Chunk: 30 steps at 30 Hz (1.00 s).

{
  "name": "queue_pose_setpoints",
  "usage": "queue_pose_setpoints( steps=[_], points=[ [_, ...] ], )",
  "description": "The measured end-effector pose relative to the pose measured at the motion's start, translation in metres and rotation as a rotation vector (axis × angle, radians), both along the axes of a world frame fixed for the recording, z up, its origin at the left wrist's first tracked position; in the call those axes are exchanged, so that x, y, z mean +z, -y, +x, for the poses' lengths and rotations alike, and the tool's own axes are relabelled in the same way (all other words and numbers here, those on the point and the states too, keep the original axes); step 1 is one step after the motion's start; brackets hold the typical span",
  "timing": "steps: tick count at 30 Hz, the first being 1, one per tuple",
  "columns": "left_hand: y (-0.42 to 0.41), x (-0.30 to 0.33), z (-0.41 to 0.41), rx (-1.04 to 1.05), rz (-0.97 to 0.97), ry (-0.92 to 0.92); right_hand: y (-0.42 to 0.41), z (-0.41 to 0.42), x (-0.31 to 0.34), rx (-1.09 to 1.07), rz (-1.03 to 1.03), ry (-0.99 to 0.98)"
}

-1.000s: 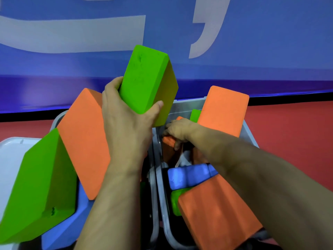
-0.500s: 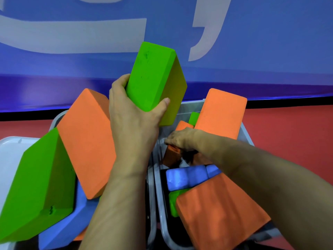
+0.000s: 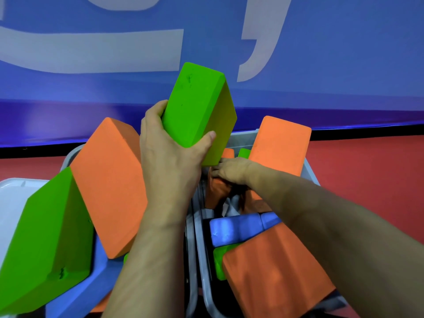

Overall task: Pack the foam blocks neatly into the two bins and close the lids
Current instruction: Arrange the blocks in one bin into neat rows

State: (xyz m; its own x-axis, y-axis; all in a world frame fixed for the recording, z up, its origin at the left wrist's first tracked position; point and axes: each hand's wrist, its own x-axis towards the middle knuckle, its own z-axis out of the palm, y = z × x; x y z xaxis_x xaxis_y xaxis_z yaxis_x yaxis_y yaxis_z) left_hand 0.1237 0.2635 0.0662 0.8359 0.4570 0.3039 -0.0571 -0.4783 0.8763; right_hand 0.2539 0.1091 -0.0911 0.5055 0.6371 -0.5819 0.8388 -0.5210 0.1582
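My left hand (image 3: 171, 157) grips a green foam block (image 3: 197, 109) and holds it up above the gap between two grey bins. The left bin (image 3: 71, 154) holds a tilted orange block (image 3: 110, 184), a green block (image 3: 46, 244) and a blue block (image 3: 96, 271). My right hand (image 3: 230, 169) reaches into the right bin (image 3: 199, 253) and rests on a small orange block (image 3: 216, 193), its fingers partly hidden by the raised green block. That bin also holds an upright orange block (image 3: 282, 143), a blue block (image 3: 236, 228) and a large orange block (image 3: 273, 269).
A white lid (image 3: 11, 203) lies at the far left beside the left bin. Red floor (image 3: 367, 171) spreads to the right of the bins. A blue wall banner (image 3: 344, 53) stands close behind them.
My left hand has lifted the green block a little and carried it to the right, over the right bin's near corner. My right hand stays on the small orange block.
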Motion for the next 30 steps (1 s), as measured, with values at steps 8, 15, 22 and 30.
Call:
queue_pose_setpoints(
  steps=[8, 15, 22, 30],
  points=[
    [-0.008, 0.002, -0.003, -0.067, 0.026, -0.037, 0.002, 0.004, -0.007, -0.129, -0.025, 0.024],
    [-0.021, 0.008, -0.005, -0.225, 0.077, -0.164, 0.017, 0.014, -0.006, -0.267, 0.073, 0.222],
    [-0.036, 0.01, -0.007, -0.278, 0.179, -0.192, 0.039, 0.005, 0.028, -0.407, 0.096, 0.03],
    [-0.021, 0.011, -0.012, -0.381, 0.222, -0.296, 0.076, -0.058, 0.079, -1.289, 1.263, -0.218]
  ],
)
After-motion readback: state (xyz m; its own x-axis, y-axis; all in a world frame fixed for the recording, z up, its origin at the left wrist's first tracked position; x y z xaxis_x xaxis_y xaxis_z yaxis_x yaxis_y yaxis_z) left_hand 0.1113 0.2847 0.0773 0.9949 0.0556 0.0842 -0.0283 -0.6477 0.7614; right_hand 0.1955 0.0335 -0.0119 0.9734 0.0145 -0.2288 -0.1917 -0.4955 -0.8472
